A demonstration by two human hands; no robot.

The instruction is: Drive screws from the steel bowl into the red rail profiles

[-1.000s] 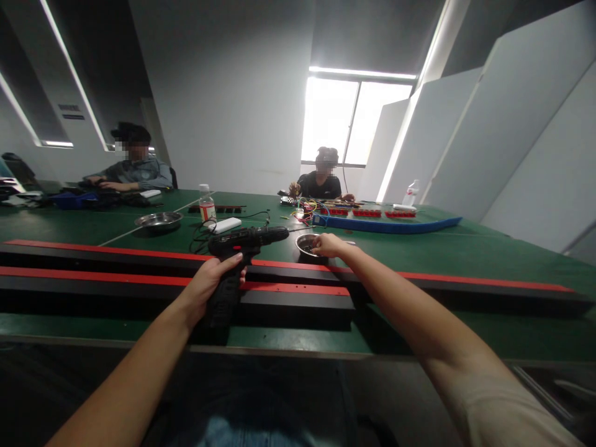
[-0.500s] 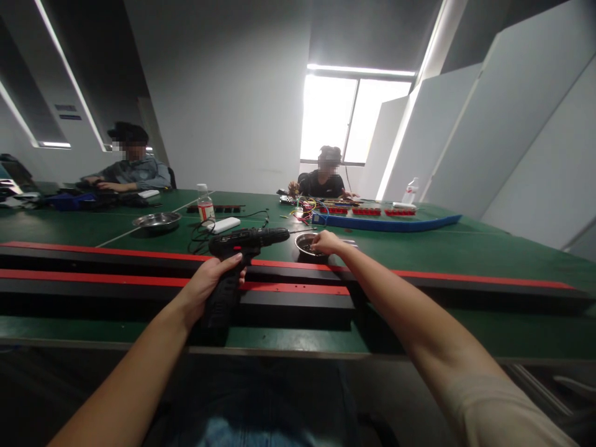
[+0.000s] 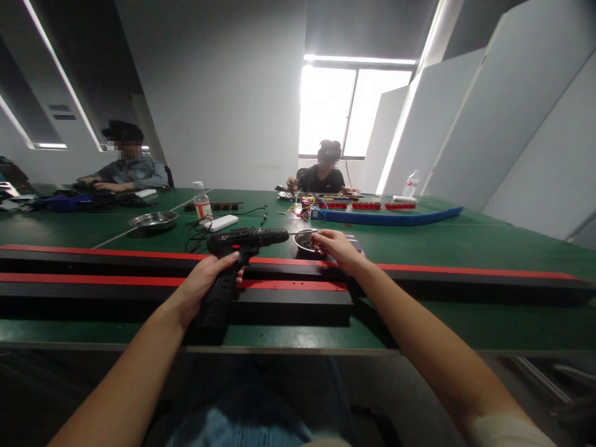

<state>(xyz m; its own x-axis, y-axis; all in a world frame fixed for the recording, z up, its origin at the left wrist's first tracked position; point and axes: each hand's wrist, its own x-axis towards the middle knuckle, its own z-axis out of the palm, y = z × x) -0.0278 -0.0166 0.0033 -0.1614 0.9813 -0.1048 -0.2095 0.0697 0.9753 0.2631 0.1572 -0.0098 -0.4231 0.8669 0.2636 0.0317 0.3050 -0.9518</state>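
My left hand is wrapped round the handle of a black cordless drill, whose bit points right. At the tip of the bit, my right hand has its fingers pinched together, over the right side of a small metal bowl with small dark pieces in it. What the fingertips hold is too small to make out. Under the drill lie two long black beams with red tops, the nearer beam ending near the middle and the farther beam running on to the right.
Behind the beams are a metal dish, a bottle, a white block, black cables, coloured wires and a long blue strip. Two people sit at the table's far side.
My right hand has lifted slightly out of the small bowl and turned, its fingertips now by the drill bit. The left hand keeps its hold on the drill.
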